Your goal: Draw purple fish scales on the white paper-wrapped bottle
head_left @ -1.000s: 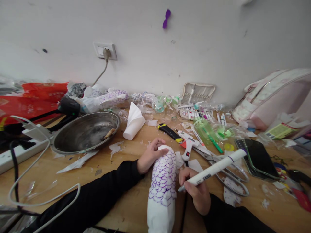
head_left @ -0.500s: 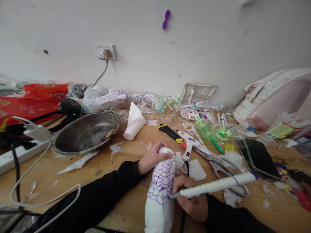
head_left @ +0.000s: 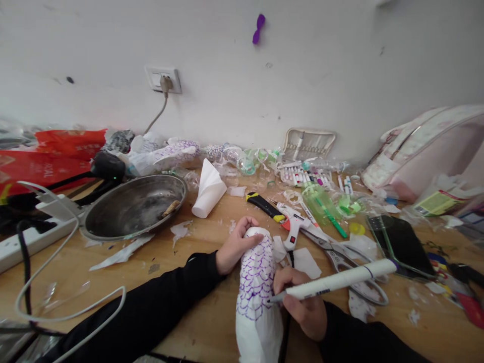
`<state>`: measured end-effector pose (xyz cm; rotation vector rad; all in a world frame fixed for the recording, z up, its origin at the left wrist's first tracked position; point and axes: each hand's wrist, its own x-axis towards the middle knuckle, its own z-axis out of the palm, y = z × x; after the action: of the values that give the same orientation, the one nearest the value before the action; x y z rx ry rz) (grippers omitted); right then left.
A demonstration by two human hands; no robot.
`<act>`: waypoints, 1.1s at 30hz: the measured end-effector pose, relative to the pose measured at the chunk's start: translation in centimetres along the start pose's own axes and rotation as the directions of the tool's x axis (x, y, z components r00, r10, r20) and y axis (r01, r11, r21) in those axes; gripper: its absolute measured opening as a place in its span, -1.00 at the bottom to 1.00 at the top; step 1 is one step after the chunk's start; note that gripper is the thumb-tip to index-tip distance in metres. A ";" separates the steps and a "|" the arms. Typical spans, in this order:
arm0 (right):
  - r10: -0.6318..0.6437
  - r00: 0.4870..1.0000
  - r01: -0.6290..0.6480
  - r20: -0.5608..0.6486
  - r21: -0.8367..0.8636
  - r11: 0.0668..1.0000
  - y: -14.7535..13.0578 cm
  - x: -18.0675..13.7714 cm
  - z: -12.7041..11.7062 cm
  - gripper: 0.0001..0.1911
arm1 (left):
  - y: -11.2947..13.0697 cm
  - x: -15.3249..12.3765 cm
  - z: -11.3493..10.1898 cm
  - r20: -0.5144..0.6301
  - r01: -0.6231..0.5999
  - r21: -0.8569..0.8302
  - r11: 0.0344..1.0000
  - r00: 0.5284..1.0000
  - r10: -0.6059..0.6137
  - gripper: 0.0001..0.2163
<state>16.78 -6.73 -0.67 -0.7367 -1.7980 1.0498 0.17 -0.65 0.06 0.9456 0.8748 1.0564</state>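
While the left hand (head_left: 235, 247) curls shut over the far, rounded end of the white paper-wrapped form (head_left: 257, 282), that form runs from under its fingers toward the person, between both hands. Purple scale outlines cover its far half; the near half is plain white. Just right of it, the right hand (head_left: 304, 305) is closed around a white marker (head_left: 340, 279), whose tip touches the scale pattern's edge while its purple-banded end points off rightward.
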 end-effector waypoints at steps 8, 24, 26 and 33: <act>-0.090 0.994 0.099 0.063 -0.142 0.985 -1.0 0.5 0.0 -0.95 | 0.1 0.4 -0.2 -0.029 -0.020 0.321 0.947 0.999 0.031 -0.63; -0.109 0.990 0.117 0.091 -0.098 0.988 -0.8 0.8 0.2 -0.95 | 0.2 0.5 -0.2 -0.016 0.006 0.352 0.936 1.000 0.000 -0.64; -0.103 0.991 0.112 0.082 -0.112 0.987 -0.9 0.9 0.2 -0.95 | 0.1 0.5 -0.1 -0.019 0.011 0.345 0.939 1.000 -0.005 -0.65; -0.077 0.992 0.085 0.103 -0.071 0.994 -1.1 0.9 0.1 -0.94 | 0.0 0.5 -0.3 -0.018 0.001 0.347 0.938 1.000 0.005 -0.65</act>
<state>16.25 -6.52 0.63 -0.6597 -1.9462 0.9854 0.08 -0.09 -0.15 1.2324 1.0993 0.9286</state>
